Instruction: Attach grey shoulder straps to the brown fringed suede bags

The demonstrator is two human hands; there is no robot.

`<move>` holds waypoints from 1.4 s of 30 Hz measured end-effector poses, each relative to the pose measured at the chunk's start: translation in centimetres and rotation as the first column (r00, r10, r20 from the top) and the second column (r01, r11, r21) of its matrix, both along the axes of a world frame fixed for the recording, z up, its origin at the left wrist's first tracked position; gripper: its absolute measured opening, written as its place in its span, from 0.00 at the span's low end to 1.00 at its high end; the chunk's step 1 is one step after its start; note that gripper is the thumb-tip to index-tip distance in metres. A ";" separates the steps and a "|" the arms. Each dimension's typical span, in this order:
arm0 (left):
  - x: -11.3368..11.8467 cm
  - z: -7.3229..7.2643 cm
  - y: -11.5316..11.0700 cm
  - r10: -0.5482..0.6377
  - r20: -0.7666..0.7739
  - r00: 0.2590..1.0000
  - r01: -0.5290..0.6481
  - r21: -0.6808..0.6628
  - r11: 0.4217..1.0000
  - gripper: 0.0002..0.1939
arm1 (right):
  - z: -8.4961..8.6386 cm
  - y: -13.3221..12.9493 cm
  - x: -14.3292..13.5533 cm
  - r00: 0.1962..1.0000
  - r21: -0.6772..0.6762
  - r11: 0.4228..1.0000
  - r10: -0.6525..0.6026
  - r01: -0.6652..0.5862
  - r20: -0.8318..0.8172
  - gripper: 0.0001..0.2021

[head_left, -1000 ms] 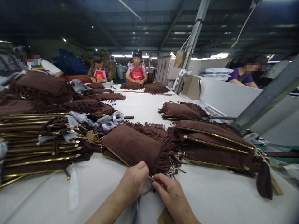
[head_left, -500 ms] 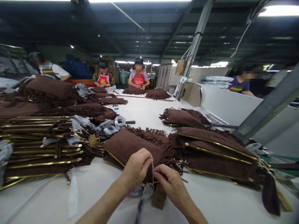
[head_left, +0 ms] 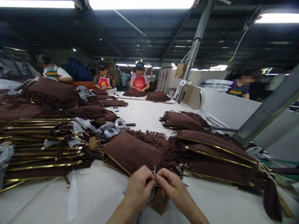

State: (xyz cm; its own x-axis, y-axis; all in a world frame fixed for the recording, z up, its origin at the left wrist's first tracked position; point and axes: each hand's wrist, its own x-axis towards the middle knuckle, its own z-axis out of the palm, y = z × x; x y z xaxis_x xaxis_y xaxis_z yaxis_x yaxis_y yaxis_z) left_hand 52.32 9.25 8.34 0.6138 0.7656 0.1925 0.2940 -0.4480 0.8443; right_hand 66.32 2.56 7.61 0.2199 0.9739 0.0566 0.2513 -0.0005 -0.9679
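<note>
The left hand (head_left: pixel 139 188) has dropped toward the right hand (head_left: pixel 173 186); each pinches white string (head_left: pixel 154 170) by a bag (head_left: pixel 133 152), contents hidden.

Tube lights (head_left: pixel 142 4) overhead blown out at top edge, another strip (head_left: pixel 280 18) upper R; roof (head_left: pixel 154 40) btwn v. dim. Bench (head_left: pixel 146 113) pale, evenly lit, w/ soft shadows. Brown bags (head_left: pixel 134 152) soak up light, fringe (head_left: pixel 171 153) detail murky; gold zips (head_left: pixel 46 165) glint. Hands (head_left: pixel 138 188) OK-lit, fine detail soft. Far bg hazy; L/R edges stretched & blurry, wide-angle style.
</note>
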 end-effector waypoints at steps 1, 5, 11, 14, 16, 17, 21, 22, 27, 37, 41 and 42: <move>0.0 0.1 0.2 -0.013 0.032 0.999 0.015 -0.060 0.998 0.07 | 0.0 0.0 0.1 0.999 -0.006 1.000 -0.012 0.012 -0.035 0.16; -0.6 0.4 1.1 -0.075 0.223 0.972 0.169 -0.438 0.883 0.09 | 0.5 -0.6 0.8 0.906 -0.030 1.000 -0.010 -0.003 -0.424 0.12; -1.4 0.8 1.3 0.108 0.533 0.840 0.389 -0.728 0.564 0.13 | 0.5 -2.1 2.0 0.419 0.110 0.972 0.189 -0.206 -0.888 0.21; -1.8 0.7 1.2 0.231 0.611 0.757 0.481 -0.761 0.436 0.10 | 0.2 -2.4 1.8 0.461 0.164 0.973 0.222 -0.162 -0.859 0.27; -2.0 0.4 1.1 0.279 0.634 0.721 0.535 -0.766 0.357 0.09 | 0.4 -2.7 1.5 0.489 0.200 0.967 0.252 -0.156 -0.835 0.30; -2.1 0.3 1.1 0.295 0.648 0.703 0.566 -0.760 0.319 0.10 | 0.5 -2.9 1.3 0.483 0.218 0.963 0.269 -0.161 -0.833 0.32; -2.4 -0.7 0.9 0.345 0.668 0.659 0.627 -0.741 0.239 0.09 | 0.2 -2.9 0.9 0.597 0.170 0.980 0.197 -0.103 -0.778 0.32; -2.5 -0.9 0.8 0.347 0.668 0.658 0.624 -0.742 0.244 0.08 | -0.2 -2.7 0.8 0.691 0.125 0.991 0.126 -0.053 -0.711 0.26; -2.4 -1.7 -0.1 0.265 0.701 0.661 0.578 -0.702 0.416 0.12 | -2.3 -1.4 0.1 0.987 0.155 0.975 -0.161 0.162 -0.021 0.16; -1.7 -1.9 0.3 -0.062 0.472 0.880 0.227 -0.302 0.926 0.11 | -3.6 -0.7 -0.4 0.832 0.334 0.943 -0.188 0.003 0.521 0.17; -4.0 1.4 1.2 -0.057 0.187 0.981 0.026 0.168 0.986 0.15 | -4.5 -1.5 -1.1 0.945 0.239 0.962 -0.193 0.130 0.264 0.23; -5.2 2.2 1.5 0.001 0.167 0.986 -0.036 0.205 0.978 0.14 | -4.7 -1.8 -1.1 0.957 0.188 0.972 -0.185 0.143 0.224 0.26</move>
